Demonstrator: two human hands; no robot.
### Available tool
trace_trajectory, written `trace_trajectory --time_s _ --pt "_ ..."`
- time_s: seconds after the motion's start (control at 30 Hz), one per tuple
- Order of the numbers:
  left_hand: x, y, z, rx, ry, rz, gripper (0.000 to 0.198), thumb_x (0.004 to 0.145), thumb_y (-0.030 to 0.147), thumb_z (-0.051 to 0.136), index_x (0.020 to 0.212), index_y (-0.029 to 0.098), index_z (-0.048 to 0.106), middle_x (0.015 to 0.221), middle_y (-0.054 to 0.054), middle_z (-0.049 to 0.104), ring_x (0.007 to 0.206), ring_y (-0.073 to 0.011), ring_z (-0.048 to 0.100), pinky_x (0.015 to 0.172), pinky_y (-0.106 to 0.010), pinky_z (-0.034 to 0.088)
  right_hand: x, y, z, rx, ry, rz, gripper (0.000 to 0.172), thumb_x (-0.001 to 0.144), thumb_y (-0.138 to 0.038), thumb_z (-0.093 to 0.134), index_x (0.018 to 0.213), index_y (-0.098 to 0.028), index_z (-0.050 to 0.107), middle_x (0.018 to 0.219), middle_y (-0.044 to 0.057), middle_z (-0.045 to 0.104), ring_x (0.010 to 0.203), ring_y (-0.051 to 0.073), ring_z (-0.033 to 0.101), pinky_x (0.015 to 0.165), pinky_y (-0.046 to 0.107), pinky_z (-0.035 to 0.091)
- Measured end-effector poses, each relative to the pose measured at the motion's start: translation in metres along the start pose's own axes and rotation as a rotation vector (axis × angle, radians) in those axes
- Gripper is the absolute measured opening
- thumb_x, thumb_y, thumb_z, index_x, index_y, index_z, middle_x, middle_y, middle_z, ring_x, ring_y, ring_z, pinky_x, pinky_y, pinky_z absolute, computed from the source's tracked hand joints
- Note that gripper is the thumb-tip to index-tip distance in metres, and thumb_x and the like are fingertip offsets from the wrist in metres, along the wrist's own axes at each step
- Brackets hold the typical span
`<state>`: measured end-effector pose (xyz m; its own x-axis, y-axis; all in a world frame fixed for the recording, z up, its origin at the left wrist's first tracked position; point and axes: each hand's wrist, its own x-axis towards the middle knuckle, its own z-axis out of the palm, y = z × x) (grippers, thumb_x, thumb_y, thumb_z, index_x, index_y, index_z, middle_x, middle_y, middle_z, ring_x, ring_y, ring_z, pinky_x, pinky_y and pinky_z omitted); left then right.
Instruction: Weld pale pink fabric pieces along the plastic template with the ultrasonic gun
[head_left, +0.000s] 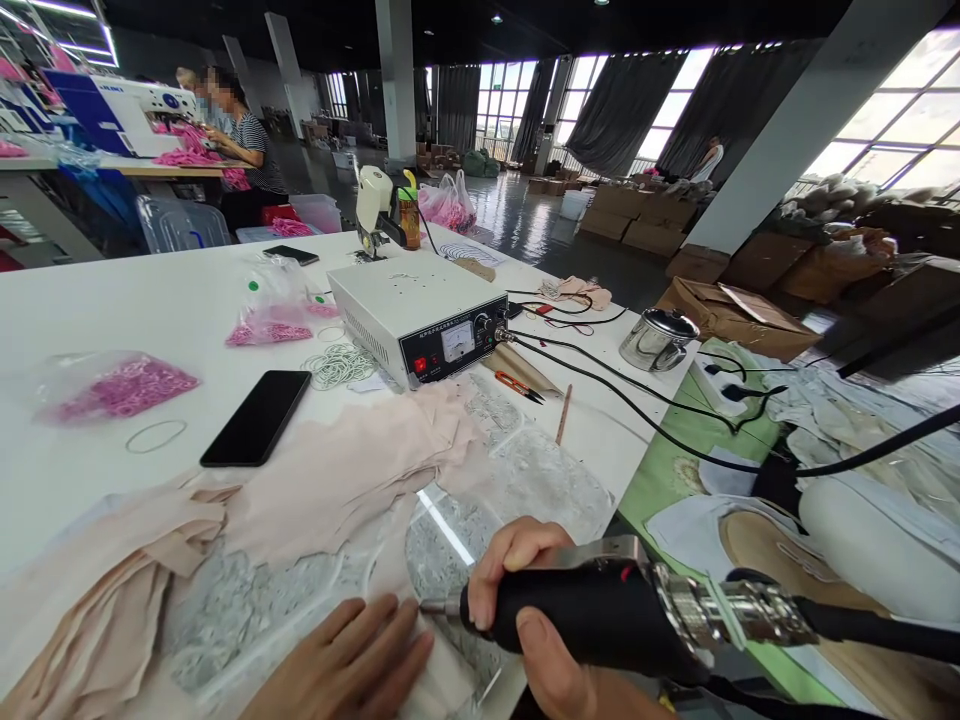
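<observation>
My right hand [551, 620] is wrapped round a black corded handpiece [585, 605], whose narrow metal tip points left. Flat on a pale pink fabric piece [442, 672], my left hand [360, 655] has its fingers stretched out, the fingertips right beside that metal tip. Under the fabric lies a grey marbled board [300, 600] with white lines on it. More pale pink pieces [330, 480] are spread just beyond, and a loose pile of them [112, 590] lies to the left. From the handpiece a thick black cable [877, 630] runs off to the right.
A control box [420, 310] with a meter stands mid-table, cables trailing right. Around it are a phone [256, 418], orange thread snips [517, 386], rubber bands [339, 365], bags of pink pieces [124, 385] and a steel mug [658, 338]. People work at the far left.
</observation>
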<state>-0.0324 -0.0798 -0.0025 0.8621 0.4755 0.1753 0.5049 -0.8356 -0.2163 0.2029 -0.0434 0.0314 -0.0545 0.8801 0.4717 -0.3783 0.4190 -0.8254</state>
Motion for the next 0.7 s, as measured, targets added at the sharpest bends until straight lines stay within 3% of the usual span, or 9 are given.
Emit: trace_trajectory --time_s 0.33,0.5,0.7 --pt "-0.004 0.009 0.021 -0.034 0.117 -0.050 0.048 0.116 0.028 0.022 0.143 0.024 0.061 0.140 -0.004 0.067 0.125 -0.0256 0.063 0.100 -0.038 0.048 -0.003 0.001 -0.006 0.005 -0.019 -0.001 0.015 0.098 -0.043 0.060 0.104 -0.031 0.053 0.090 -0.001 0.058 0.054 0.009 0.058 0.054 0.027 0.048" --pt "0.000 0.008 0.005 -0.056 0.145 -0.024 0.044 0.116 0.032 0.028 0.138 0.023 0.065 0.143 -0.003 0.065 0.131 -0.0232 0.060 0.110 -0.035 0.046 -0.012 -0.008 -0.011 0.090 0.040 0.016 0.021 0.096 -0.049 0.059 0.103 -0.031 0.054 0.089 -0.001 0.058 0.053 0.010 0.056 0.052 0.028 0.044" --pt "0.007 -0.013 -0.012 -0.163 0.187 -0.079 0.034 0.110 0.020 0.042 0.134 0.019 0.066 0.134 -0.006 0.071 0.127 -0.0199 0.064 0.109 -0.028 0.048 -0.017 -0.007 -0.012 0.113 0.002 0.048 0.023 0.095 -0.050 0.061 0.104 -0.032 0.051 0.089 -0.002 0.056 0.050 0.008 0.054 0.052 0.026 0.044"
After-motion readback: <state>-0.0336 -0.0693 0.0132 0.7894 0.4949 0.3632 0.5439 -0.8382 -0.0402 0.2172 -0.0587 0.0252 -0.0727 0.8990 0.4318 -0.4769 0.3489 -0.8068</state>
